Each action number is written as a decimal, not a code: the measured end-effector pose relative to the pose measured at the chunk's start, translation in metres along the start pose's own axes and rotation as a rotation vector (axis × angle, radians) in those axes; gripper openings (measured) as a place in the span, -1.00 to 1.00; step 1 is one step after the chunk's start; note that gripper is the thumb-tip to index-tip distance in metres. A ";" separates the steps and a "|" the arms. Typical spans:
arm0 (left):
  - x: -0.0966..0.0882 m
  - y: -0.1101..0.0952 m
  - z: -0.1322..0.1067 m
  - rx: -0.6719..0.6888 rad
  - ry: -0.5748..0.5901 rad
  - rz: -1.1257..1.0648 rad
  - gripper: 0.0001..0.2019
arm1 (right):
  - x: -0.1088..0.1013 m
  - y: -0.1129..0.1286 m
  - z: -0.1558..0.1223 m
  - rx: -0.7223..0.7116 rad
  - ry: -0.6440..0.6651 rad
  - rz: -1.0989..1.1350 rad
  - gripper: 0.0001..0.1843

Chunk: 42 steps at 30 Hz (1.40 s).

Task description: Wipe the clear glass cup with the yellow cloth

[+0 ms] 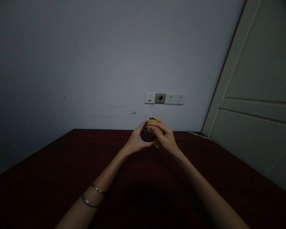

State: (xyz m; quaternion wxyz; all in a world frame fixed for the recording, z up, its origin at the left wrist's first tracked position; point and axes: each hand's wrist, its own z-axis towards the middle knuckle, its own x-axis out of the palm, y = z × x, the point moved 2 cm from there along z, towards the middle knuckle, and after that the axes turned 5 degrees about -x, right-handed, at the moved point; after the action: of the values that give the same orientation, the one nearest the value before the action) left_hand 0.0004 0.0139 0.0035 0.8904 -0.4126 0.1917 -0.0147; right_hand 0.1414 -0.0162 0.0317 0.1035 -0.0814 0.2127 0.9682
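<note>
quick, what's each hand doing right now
Left hand: closed on a small dark object, too dim to identify.
Right hand: closed around a yellow object.

I count two hands, the left hand (134, 143) and the right hand (165, 138), one yellow object (154, 122), one dark object (147, 136), two bracelets (98, 189), one table (62, 165), three wall plates (174, 99) and one door (257, 95).

Both forearms bare. Left forearm (109, 171) wears two thin silvery bangles (98, 189); second bangle (88, 202) sits just at 7 o'clock of the first.
</note>
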 end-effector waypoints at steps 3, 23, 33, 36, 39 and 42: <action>0.000 -0.002 0.000 0.030 0.025 -0.003 -0.08 | -0.002 -0.009 0.002 0.119 -0.054 0.048 -0.76; 0.000 -0.012 0.001 -0.028 0.025 -0.029 -0.14 | -0.004 -0.004 0.002 0.054 -0.027 -0.025 -0.77; 0.000 -0.022 0.001 -0.029 0.013 0.031 -0.25 | -0.001 0.000 -0.001 -0.052 0.002 -0.154 -0.75; 0.000 -0.026 0.001 -0.022 0.015 0.063 -0.23 | -0.002 -0.002 0.000 -0.027 -0.042 -0.127 -0.75; -0.001 -0.025 0.001 -0.051 -0.008 0.098 -0.25 | -0.002 0.003 -0.002 -0.092 0.037 -0.169 -0.75; -0.002 -0.022 0.001 -0.078 -0.035 0.091 -0.25 | 0.000 0.007 -0.004 -0.149 0.106 -0.193 -0.74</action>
State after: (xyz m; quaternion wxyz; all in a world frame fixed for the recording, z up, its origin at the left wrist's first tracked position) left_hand 0.0015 0.0005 0.0210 0.8766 -0.4380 0.1952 0.0404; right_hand 0.1404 -0.0245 0.0312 0.1786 -0.1598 0.1366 0.9612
